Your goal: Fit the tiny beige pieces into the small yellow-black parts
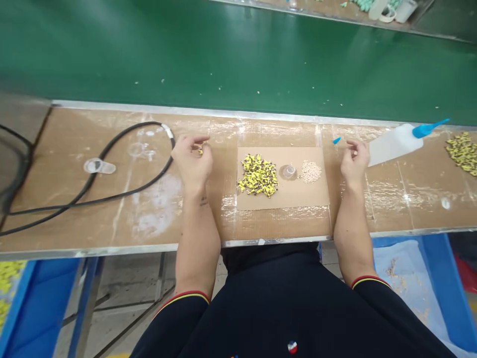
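Observation:
My left hand (193,161) is raised over the bench left of a cardboard sheet (283,200), its fingers curled around a small yellow piece (200,150). My right hand (354,161) is closed in a pinch on the sheet's other side; a tiny pale bit (355,153) shows at its fingertips. On the cardboard lie a heap of small yellow-and-black pieces (260,175), a small clear cup (289,172) and a pile of tiny beige pieces (311,171). Just beyond my right hand lies a white squeeze bottle (397,144) with a blue nozzle, its blue cap (337,140) apart from it.
A looped black cable (122,196) and a clear plastic scoop-like piece (100,166) lie at left. Another yellow-and-black heap (464,153) is at far right. Beyond the bench runs a green belt (223,59). Blue bins (439,278) stand below the front edge.

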`<action>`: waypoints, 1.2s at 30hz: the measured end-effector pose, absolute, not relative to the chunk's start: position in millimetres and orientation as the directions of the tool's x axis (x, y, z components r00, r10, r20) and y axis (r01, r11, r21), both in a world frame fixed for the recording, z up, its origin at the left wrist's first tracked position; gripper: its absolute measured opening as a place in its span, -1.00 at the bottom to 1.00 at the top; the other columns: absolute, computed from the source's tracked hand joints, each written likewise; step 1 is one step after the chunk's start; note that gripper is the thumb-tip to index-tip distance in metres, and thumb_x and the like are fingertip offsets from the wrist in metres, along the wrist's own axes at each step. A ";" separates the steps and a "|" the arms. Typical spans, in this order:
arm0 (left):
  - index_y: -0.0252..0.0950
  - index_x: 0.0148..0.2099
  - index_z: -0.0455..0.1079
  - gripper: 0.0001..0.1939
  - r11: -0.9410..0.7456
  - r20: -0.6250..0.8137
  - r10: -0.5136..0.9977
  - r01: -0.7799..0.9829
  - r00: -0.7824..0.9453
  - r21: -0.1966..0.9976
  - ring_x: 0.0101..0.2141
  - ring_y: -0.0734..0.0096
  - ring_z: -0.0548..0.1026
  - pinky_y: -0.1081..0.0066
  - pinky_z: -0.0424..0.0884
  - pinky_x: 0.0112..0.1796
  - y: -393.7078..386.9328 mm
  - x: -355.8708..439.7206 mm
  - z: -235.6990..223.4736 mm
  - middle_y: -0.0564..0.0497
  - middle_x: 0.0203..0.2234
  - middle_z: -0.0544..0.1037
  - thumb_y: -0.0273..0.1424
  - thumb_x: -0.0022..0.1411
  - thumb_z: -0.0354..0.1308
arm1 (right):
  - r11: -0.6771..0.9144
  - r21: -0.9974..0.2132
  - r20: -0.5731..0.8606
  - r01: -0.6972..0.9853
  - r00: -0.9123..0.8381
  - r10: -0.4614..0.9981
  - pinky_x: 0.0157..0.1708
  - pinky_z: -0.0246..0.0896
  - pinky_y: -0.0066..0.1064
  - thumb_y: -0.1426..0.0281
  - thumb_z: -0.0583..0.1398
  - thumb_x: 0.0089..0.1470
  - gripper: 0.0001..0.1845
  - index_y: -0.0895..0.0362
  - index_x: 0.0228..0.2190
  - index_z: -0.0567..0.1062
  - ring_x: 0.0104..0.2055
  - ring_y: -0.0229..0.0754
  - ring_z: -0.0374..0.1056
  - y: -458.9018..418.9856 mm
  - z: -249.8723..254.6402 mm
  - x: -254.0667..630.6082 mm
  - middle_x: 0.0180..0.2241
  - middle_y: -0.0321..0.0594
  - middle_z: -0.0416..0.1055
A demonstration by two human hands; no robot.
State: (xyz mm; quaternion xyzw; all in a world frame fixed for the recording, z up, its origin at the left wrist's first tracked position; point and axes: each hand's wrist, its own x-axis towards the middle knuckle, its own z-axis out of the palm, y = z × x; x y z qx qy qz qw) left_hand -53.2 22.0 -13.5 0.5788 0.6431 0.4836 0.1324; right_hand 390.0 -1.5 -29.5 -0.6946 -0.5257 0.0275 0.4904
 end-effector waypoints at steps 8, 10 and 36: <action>-0.20 -0.21 0.57 -0.76 -0.216 0.389 0.907 0.613 -0.164 0.760 -0.19 0.32 0.59 0.29 0.51 -0.10 13.4 -25.4 -6.4 -0.01 -0.24 0.66 -0.58 0.20 0.13 | 0.028 -0.616 0.385 0.787 0.270 0.882 0.24 0.30 0.11 0.56 0.12 0.09 -0.64 0.17 -0.13 0.61 0.10 0.07 0.46 22.7 -52.8 389.6 0.00 0.07 0.58; -0.21 -0.21 0.57 -0.76 -0.228 0.400 0.903 0.616 -0.155 0.754 -0.19 0.33 0.60 0.30 0.51 -0.11 13.0 -24.8 -5.7 -0.02 -0.25 0.68 -0.57 0.21 0.13 | 0.006 -0.639 0.370 0.769 0.300 0.879 0.13 0.40 0.07 0.55 0.13 0.09 -0.71 0.15 -0.22 0.62 -0.03 0.04 0.51 22.2 -50.9 391.2 -0.11 0.02 0.62; -0.20 -0.22 0.50 -0.82 -0.359 0.373 0.920 0.641 0.120 0.678 -0.21 0.33 0.57 0.24 0.50 -0.07 3.8 -5.3 1.6 0.01 -0.27 0.64 -0.48 0.31 0.06 | 0.494 -0.670 0.439 0.555 -0.241 0.866 -0.22 0.54 -0.22 0.47 0.24 0.21 -0.82 -0.01 -0.18 0.59 -0.16 -0.10 0.63 -30.0 -6.8 303.4 -0.21 -0.25 0.69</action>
